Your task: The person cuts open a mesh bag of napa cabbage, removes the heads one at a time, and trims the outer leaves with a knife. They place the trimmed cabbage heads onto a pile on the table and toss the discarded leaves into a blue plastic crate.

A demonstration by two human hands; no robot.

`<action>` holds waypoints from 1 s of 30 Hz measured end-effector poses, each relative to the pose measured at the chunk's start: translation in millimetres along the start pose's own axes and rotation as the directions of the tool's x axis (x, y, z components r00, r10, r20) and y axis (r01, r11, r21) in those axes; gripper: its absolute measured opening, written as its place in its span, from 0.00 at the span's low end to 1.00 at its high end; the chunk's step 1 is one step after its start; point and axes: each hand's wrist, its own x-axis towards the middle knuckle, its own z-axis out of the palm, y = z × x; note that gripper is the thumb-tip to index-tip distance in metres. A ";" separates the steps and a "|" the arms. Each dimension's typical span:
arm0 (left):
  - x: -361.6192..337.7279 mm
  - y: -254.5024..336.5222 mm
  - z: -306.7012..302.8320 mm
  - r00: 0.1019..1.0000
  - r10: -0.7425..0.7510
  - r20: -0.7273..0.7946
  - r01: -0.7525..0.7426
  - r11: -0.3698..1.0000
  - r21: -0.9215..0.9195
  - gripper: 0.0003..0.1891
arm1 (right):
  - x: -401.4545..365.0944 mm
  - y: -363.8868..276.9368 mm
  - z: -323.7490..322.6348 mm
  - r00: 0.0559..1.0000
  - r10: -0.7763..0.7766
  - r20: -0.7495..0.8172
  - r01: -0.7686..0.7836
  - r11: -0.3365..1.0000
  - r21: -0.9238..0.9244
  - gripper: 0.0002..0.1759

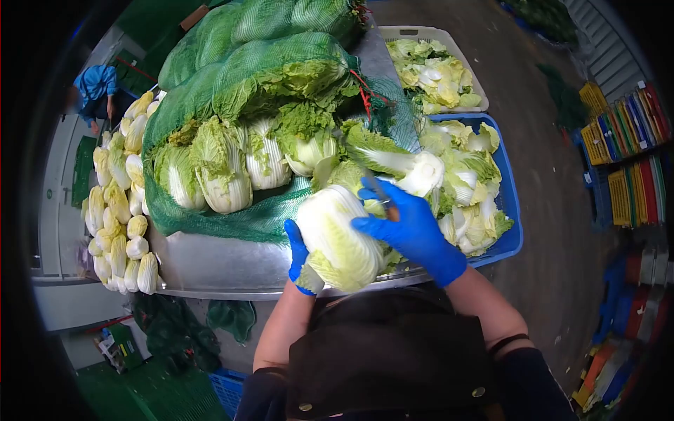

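A pale napa cabbage is held over the front edge of the metal table, close to my body. My left hand, in a blue glove, supports it from the left side, its fingers partly hidden behind the cabbage. In my blue-gloved right hand is a knife with a brownish handle; its blade points up and away and is blurred. The right fingertips are at the cabbage's right side. Just beyond, a green mesh bag lies open with several leafy napa cabbages in it.
Loose leaves fill a blue crate at the right and a white crate behind it. Trimmed cabbages are piled along the left. More filled mesh bags lie at the back. A person in blue is at far left.
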 end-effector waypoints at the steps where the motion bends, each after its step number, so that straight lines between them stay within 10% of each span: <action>1: -6.8 -4.7 -1.4 0.994 0.010 -0.108 0.001 0.994 0.107 0.51 | -1.4 -3.3 2.1 1.000 0.002 -0.005 -0.002 1.000 -0.001 0.28; 9: -41.4 -12.9 -5.0 0.927 -0.083 -0.365 0.146 0.978 0.150 0.41 | -19.6 9.7 -2.4 0.991 0.037 0.130 0.000 0.962 -0.274 0.32; 14: -43.7 -13.6 6.3 0.952 -0.039 -0.302 0.177 0.879 0.443 0.43 | -27.8 28.8 -5.8 0.972 -0.073 0.222 0.165 0.886 -0.434 0.29; 23: -37.9 -19.3 -0.6 0.974 -0.055 -0.218 0.148 0.886 0.440 0.41 | -22.4 50.4 -16.4 0.966 -0.097 0.238 0.210 0.834 -0.511 0.25; 26: -50.3 -20.9 -55.0 0.927 -0.280 -0.249 0.235 0.952 -0.194 0.27 | -25.1 68.0 -28.8 0.989 0.128 0.071 -0.103 0.955 -0.279 0.26; 30: -24.9 -7.4 -35.7 0.984 -0.111 -0.140 0.070 0.960 -0.272 0.33 | -45.6 17.7 -42.3 0.965 0.261 0.013 -0.261 0.965 0.006 0.25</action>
